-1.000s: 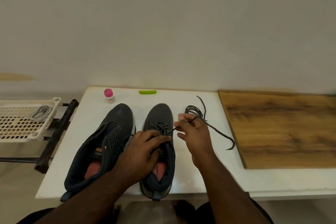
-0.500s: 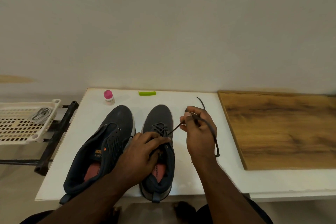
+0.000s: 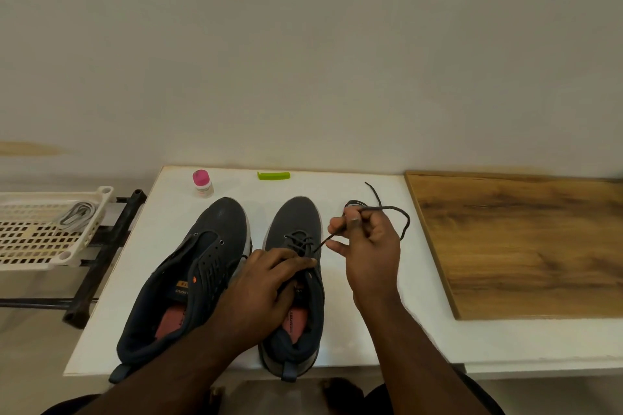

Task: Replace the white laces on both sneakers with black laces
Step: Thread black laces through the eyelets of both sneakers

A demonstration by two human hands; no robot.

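Two dark sneakers stand side by side on the white table (image 3: 371, 330). The left sneaker (image 3: 202, 266) has bare eyelets and no lace. The right sneaker (image 3: 296, 232) carries a black lace (image 3: 401, 216) crossed through its front eyelets. My left hand (image 3: 266, 290) presses on the right sneaker's tongue and eyelet row. My right hand (image 3: 367, 246) pinches the black lace just right of the shoe and holds it taut from an eyelet; the free end loops behind the hand onto the table.
A small pink-capped bottle (image 3: 202, 184) and a green clip (image 3: 273, 175) lie at the table's back edge. A wooden board (image 3: 526, 246) covers the right side. A cream plastic basket (image 3: 43, 232) holding pale laces (image 3: 74, 216) sits on a black rack at left.
My right hand has drawn the black lace up and to the right, pulling it taut and gathering the loose loop off the table. My left hand stays on the right sneaker.
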